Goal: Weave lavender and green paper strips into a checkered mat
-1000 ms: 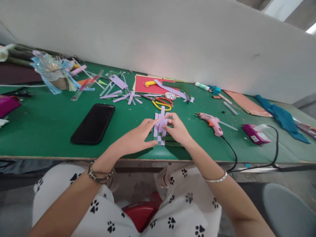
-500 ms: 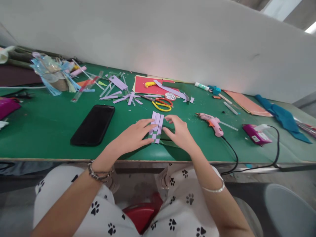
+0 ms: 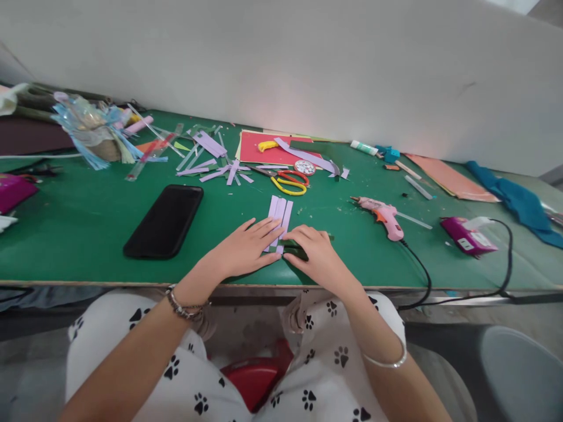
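Note:
Lilac paper strips (image 3: 278,210) lie side by side, with dark green strips woven across their lower part. My left hand (image 3: 246,249) rests over the left side of the weave, its fingers stretched out and pressing lightly on the paper. On the right edge, my right hand (image 3: 319,258) has its fingertips and thumb apart, touching the lilac strip nearest it. Between that thumb and the fingers a dark green strip (image 3: 295,251) shows; its other end pokes out past the knuckles. My fingers hide much of the woven part.
A black phone (image 3: 165,221) lies left. Behind are scissors (image 3: 288,183), lilac scraps (image 3: 211,145), red paper (image 3: 255,146) and a yellow-handled tool (image 3: 267,146). Right are a pink glue gun (image 3: 382,215), its cord, and a purple box (image 3: 468,235). The table edge (image 3: 281,285) is close.
My right hand has come down and inward onto the right edge of the woven strips. My left hand has moved slightly right and now lies flatter over them.

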`<move>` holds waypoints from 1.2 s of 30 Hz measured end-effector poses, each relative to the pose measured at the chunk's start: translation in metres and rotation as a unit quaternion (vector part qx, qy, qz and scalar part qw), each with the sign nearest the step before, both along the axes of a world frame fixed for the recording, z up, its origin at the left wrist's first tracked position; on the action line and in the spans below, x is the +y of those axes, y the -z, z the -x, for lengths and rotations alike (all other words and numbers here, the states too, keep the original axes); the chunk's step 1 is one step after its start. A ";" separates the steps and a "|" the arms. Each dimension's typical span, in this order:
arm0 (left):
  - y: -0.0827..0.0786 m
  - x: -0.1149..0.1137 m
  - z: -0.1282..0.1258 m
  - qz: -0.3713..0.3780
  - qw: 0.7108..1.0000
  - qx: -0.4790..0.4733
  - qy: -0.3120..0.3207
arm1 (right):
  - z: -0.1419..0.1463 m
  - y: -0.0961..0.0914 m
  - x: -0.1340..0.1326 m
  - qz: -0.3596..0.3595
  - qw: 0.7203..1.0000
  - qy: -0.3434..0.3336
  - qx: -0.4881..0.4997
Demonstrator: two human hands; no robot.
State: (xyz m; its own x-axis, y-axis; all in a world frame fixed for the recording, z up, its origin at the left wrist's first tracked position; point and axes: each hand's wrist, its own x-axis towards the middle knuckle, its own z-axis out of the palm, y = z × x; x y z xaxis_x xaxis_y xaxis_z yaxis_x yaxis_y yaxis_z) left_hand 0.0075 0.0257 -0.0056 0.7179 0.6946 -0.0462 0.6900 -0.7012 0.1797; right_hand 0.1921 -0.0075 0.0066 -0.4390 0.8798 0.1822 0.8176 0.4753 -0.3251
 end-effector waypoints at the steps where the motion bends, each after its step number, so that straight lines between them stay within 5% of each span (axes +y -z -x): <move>1: -0.001 0.000 -0.001 0.000 1.000 0.002 -0.003 | 0.000 0.001 -0.001 -0.004 1.000 0.000 -0.003; 36: 0.000 0.000 -0.003 -0.016 1.000 -0.026 -0.003 | 0.001 0.006 -0.009 -0.004 0.999 0.033 0.005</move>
State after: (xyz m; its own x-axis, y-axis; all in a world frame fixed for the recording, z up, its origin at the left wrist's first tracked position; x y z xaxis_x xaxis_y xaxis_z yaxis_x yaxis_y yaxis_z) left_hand 0.0104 0.0259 -0.0057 0.7151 0.6989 0.0141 0.6839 -0.7037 0.1925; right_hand 0.1908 -0.0169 0.0003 -0.3789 0.9050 0.1935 0.8440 0.4237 -0.3290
